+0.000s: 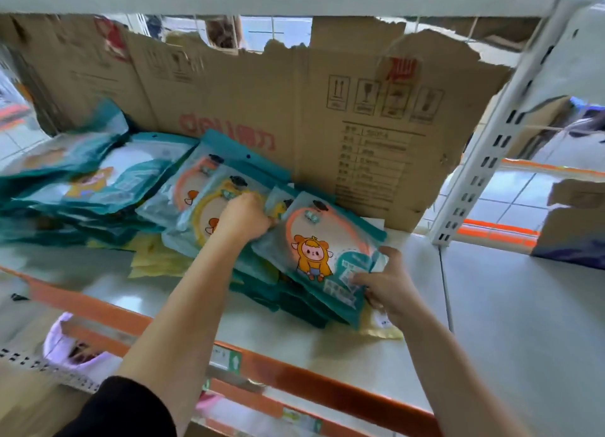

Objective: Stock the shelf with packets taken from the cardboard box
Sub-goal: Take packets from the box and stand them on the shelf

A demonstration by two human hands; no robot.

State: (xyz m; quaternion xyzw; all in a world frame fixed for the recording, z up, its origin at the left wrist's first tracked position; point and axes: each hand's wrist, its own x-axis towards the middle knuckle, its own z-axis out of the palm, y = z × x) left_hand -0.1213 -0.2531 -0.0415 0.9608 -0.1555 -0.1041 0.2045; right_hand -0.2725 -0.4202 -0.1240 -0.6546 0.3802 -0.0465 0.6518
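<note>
A teal packet [322, 256] with an orange ring and a cartoon figure lies on top of a stack on the white shelf [327, 348]. My right hand [384, 282] grips its near right corner. My left hand [244, 217] is closed on the packet's upper left edge, over a packet with a yellow ring [203, 207]. More teal packets [95, 178] lie in a loose pile to the left. The cardboard box is not in view.
A torn flattened cardboard sheet [262, 102] stands as a backing behind the packets. A white slotted upright [491, 148] stands at the right. The shelf has an orange front rail [294, 377]. Yellow flat packets [157, 256] lie under the stacks.
</note>
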